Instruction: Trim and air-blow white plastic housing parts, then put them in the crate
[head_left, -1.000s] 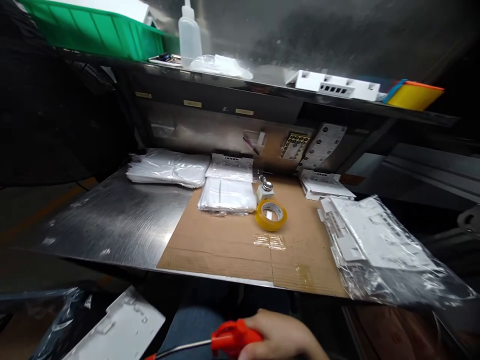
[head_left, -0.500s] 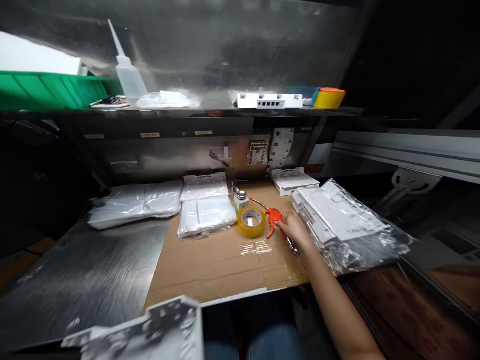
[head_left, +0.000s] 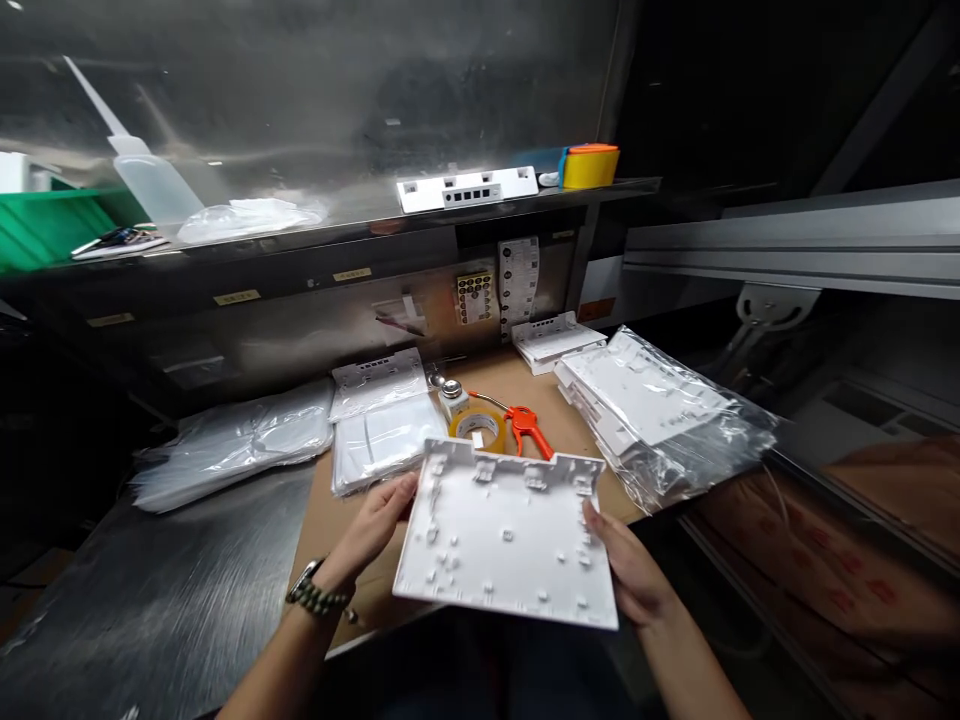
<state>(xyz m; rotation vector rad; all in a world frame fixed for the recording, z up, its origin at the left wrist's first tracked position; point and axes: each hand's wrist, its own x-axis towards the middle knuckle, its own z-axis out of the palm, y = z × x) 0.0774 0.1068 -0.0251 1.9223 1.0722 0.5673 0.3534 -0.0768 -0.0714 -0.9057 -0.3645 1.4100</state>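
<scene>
A white plastic panel (head_left: 506, 535) with small moulded posts on its upper face is held flat over the near edge of the cardboard mat (head_left: 330, 515). My left hand (head_left: 371, 530) grips its left edge; a beaded bracelet sits on that wrist. The panel's right edge is held by my right hand (head_left: 630, 570). An orange-handled air blow gun (head_left: 525, 430) lies on the mat just beyond the panel, beside a yellow tape roll (head_left: 478, 428).
Stacks of bagged white panels (head_left: 660, 410) lie at right, flat plastic bags (head_left: 232, 445) and bagged parts (head_left: 382, 440) at left on the steel bench (head_left: 150, 600). A shelf above carries a white housing (head_left: 469, 188), a squeeze bottle (head_left: 146, 180) and a green bin (head_left: 45, 220).
My right hand has let go of the blow gun, which now lies on the mat. Both hands have brought the white panel up from below the bench edge.
</scene>
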